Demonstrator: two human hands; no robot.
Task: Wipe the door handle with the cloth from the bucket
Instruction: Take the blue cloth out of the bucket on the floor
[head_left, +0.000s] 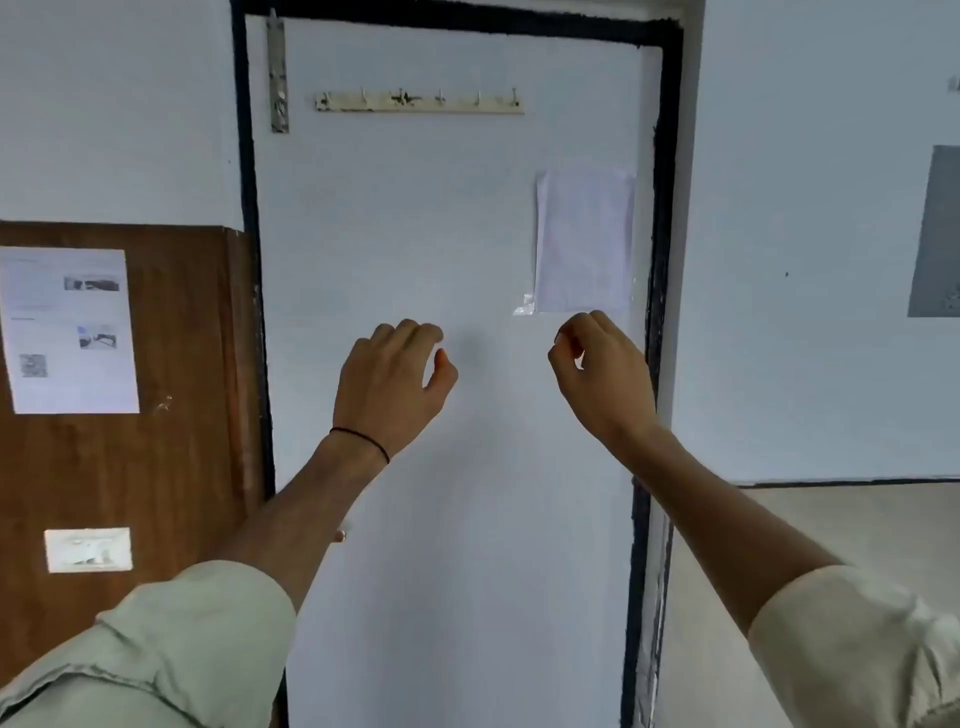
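A white door (447, 249) in a dark frame fills the middle of the view. My left hand (387, 379) is raised in front of it, fingers loosely curled, thumb apart, holding nothing. My right hand (602, 369) hangs at the same height near the door's right edge, fingers bent downward, also holding nothing. A small shiny part (341, 535) peeks out behind my left forearm at the door's left side; I cannot tell whether it is the handle. No cloth or bucket is in view.
A hook rail (418, 101) and a bolt (279, 78) are fixed at the top of the door, and a paper sheet (584, 239) is taped at its right. A brown board with a notice (70, 330) and a switch plate (88, 549) stands to the left.
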